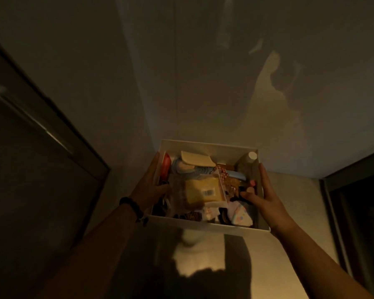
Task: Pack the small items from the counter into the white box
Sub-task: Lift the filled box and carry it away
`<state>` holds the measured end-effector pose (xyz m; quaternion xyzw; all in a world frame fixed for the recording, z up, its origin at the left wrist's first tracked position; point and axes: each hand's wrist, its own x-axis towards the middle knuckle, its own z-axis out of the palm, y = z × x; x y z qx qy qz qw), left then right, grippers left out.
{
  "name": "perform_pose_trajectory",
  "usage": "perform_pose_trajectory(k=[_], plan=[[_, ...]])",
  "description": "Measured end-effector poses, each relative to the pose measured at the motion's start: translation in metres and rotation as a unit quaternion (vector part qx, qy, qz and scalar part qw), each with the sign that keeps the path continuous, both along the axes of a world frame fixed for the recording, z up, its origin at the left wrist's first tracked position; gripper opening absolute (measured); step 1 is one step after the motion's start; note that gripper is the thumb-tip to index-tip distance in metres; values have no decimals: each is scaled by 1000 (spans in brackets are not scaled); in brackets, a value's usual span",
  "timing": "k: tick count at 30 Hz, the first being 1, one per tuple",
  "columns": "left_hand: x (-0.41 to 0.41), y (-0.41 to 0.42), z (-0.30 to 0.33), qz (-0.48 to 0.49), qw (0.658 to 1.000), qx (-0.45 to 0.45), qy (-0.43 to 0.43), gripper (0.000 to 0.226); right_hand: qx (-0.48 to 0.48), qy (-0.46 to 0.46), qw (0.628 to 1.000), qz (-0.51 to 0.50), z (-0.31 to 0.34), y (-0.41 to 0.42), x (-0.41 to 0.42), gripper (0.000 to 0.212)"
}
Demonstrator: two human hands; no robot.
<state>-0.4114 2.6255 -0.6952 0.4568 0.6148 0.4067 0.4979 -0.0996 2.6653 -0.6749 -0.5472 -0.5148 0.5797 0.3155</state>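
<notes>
Both hands grip the white box [205, 145] — left hand [148, 186] on one wall, right hand [266, 197] opposite. Small items [201, 190] fill it between them — dim light.

Dim warm light, heavy shadows, soft blur, edges warped.

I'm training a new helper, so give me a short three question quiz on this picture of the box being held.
1. True or false: the white box is nearly empty.
2. Which hand wears the dark bracelet? A) left B) right C) neither
3. Fill in: the yellow packet near the middle carries a printed ____.

Key: 1 false, it is full of small items. 2 A, the left hand; the right hand has a bare wrist. Each keeps a grip on one side wall. 3 barcode.
</notes>
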Motion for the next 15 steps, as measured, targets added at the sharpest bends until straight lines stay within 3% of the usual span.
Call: perform_pose_trajectory(k=[6, 12, 15], plan=[[-24, 29, -115, 14, 1000, -24, -2, 104, 5, 15, 1000, 16, -122, 41, -27, 86], [-32, 58, -188, 26, 1000, -8, -15, 108, 26, 10, 999, 29, -196, 73, -40, 83], [-33, 68, -214, 40, 998, 5, 49, 101, 37, 5, 998, 42, -212, 82, -47, 83]])
